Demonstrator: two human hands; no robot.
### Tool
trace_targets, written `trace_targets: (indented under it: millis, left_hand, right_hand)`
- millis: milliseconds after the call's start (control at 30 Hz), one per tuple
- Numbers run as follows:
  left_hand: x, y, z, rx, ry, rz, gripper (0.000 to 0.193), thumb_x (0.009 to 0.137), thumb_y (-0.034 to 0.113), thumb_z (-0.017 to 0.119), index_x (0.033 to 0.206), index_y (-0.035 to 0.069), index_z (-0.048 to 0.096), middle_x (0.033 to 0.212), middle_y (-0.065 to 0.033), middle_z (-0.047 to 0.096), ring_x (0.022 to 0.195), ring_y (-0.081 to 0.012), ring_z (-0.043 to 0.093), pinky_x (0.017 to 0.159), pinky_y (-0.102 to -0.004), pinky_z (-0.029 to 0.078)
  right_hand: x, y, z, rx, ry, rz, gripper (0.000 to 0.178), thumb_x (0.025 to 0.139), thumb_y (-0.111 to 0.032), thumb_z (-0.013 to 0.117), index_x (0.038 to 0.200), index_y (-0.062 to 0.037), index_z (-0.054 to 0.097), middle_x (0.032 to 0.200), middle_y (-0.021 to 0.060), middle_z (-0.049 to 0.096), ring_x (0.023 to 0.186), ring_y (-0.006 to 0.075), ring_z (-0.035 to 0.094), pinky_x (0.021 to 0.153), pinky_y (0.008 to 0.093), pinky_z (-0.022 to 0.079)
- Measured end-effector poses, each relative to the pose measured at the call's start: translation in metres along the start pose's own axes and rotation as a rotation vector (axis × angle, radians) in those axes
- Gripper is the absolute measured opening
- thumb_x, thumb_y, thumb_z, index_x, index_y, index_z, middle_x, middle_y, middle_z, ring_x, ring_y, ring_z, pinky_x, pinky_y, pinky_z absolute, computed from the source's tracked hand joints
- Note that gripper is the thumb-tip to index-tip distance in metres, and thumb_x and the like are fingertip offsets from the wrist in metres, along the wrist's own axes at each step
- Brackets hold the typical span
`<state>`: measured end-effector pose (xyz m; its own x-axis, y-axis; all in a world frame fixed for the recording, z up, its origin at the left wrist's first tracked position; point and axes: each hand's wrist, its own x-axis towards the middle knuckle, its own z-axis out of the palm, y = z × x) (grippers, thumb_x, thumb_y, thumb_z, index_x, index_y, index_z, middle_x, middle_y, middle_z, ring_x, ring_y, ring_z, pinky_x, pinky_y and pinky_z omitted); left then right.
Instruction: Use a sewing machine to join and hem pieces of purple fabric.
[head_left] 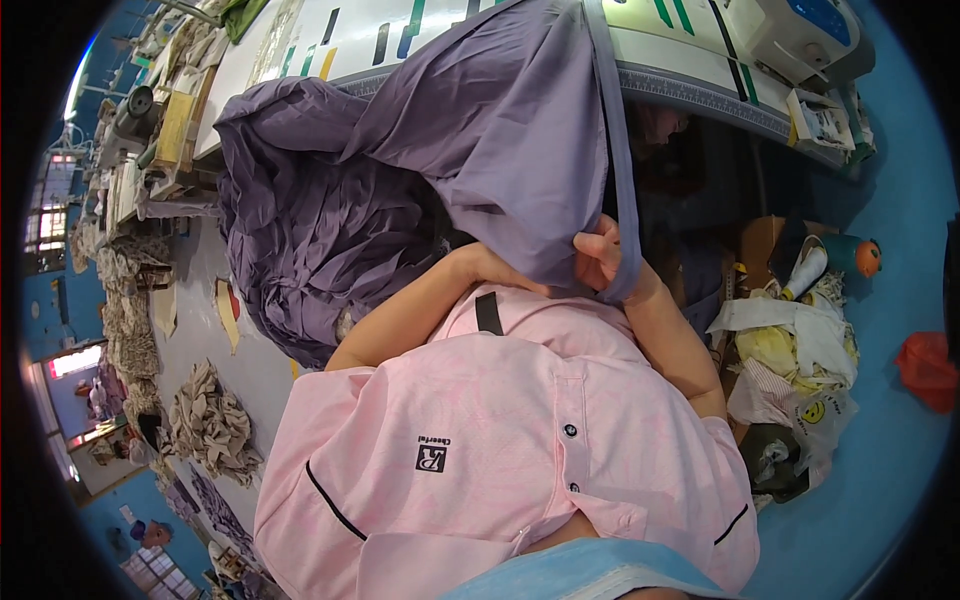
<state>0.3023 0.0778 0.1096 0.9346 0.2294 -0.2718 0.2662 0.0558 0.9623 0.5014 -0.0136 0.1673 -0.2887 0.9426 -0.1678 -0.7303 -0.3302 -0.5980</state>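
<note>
A large piece of purple cloth point(520, 150) hangs off the table's near edge down to my lap. At its lower end my right hand point(598, 258) has its fingers curled and closed on the cloth, beside a narrow purple strip point(621, 180) that runs down along the cloth's right edge. My left hand point(492, 266) reaches in under the cloth's lower edge and touches it. Its fingers are hidden by the cloth, so their grip does not show.
A white table point(350, 35) with a ruler edge and coloured tape strips lies ahead, a sewing machine point(795, 35) at its right. Bunched purple cloth point(330, 230) fills the left. Scraps and plastic bags point(795, 350) stand at right; a beige cloth heap point(210, 420) lies left.
</note>
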Motion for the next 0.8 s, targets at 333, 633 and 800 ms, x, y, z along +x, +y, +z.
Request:
trace_targets:
  millis: [333, 633, 800]
  left_hand:
    - [0.017, 0.048, 0.015, -1.221, 0.509, -0.082, 0.062, 0.086, 0.013, 0.075, 0.137, 0.001, 0.044, 0.133, -0.0131, 0.055, 0.113, -0.0283, 0.060, 0.101, -0.0431, 0.047]
    - [0.013, 0.038, 0.043, -0.703, 0.816, 0.087, 0.049, 0.085, 0.008, 0.075, 0.125, -0.005, 0.052, 0.116, -0.0139, 0.061, 0.102, -0.0217, 0.062, 0.087, -0.0330, 0.053]
    - [0.012, 0.037, 0.038, -0.398, 0.694, -0.021, 0.041, 0.086, 0.010, 0.073, 0.120, -0.006, 0.056, 0.111, -0.0105, 0.062, 0.098, -0.0171, 0.061, 0.084, -0.0295, 0.052]
  right_hand:
    - [-0.013, 0.011, 0.003, -1.037, 0.451, -0.071, 0.017, 0.089, -0.012, 0.067, 0.084, 0.0042, 0.061, 0.063, 0.0102, 0.063, 0.052, 0.0164, 0.059, 0.051, 0.0322, 0.049]
    - [-0.023, 0.020, 0.015, -1.441, 0.422, -0.610, 0.012, 0.083, -0.007, 0.068, 0.082, 0.0016, 0.060, 0.069, 0.0152, 0.065, 0.059, 0.0303, 0.066, 0.052, 0.0367, 0.050]
    - [-0.019, 0.021, 0.008, -1.655, 0.362, -0.647, 0.010, 0.079, -0.007, 0.067, 0.078, -0.0012, 0.058, 0.069, 0.0127, 0.061, 0.061, 0.0326, 0.063, 0.053, 0.0395, 0.051]
